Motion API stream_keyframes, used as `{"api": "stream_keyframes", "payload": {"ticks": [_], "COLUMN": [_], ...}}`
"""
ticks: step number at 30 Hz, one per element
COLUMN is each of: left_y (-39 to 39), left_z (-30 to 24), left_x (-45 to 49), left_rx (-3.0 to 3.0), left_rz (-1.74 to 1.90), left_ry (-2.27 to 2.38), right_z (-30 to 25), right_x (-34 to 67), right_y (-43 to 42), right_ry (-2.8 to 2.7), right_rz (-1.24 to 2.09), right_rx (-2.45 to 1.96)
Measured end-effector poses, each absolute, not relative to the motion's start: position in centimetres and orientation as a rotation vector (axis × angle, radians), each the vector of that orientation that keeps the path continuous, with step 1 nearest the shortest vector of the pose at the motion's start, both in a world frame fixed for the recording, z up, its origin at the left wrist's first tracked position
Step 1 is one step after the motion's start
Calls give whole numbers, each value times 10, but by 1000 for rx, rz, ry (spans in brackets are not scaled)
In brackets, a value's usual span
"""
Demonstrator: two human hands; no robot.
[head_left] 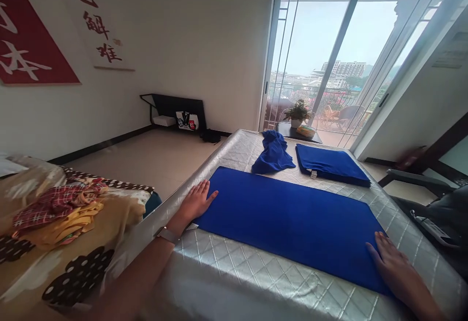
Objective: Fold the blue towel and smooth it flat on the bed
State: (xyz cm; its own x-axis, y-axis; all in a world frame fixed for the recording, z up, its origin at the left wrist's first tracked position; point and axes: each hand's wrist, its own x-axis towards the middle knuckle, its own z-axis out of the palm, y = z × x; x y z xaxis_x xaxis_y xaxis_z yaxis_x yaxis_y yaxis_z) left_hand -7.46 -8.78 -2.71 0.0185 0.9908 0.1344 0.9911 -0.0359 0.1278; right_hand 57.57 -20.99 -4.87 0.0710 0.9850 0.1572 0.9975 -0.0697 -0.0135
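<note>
A large blue towel (pixel 288 221) lies spread flat on a silver quilted mattress (pixel 234 272). My left hand (pixel 195 201) rests flat and open on the towel's left edge, a watch on its wrist. My right hand (pixel 393 262) lies flat and open on the towel's near right corner. Behind it, a crumpled blue towel (pixel 272 153) sits near the middle of the mattress. A folded blue towel (pixel 331 164) lies to its right.
A pile of patterned clothes and bedding (pixel 62 214) lies at the left. A small dark table (pixel 298 132) with a potted plant (pixel 298 112) stands by the glass balcony doors (pixel 329 58). A dark chair (pixel 435 214) is at the right. Tiled floor (pixel 153 158) lies between.
</note>
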Motion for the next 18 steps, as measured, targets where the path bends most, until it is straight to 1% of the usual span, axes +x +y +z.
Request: {"api": "stream_keyframes", "payload": {"ticks": [4,8,14,18], "left_y": [-93,-104,-138,-150], "left_z": [-15,3,15,9], "left_x": [-72,-46,65,121], "left_rx": [-2182,-2283,-2867,-3061], "left_rz": [-305,-350,-336,-337], "left_ry": [-2159,-1992,-1508,-1278], "right_z": [-54,-55,-57,-57], "right_x": [595,589,591,591], "right_y": [-214,-210,-210,-211], "right_ry": [-1979,-1977,-1972,-1976], "right_rz": [-160,-137,-134,-121], "right_rx": [-2223,-2213,-2204,-2196]}}
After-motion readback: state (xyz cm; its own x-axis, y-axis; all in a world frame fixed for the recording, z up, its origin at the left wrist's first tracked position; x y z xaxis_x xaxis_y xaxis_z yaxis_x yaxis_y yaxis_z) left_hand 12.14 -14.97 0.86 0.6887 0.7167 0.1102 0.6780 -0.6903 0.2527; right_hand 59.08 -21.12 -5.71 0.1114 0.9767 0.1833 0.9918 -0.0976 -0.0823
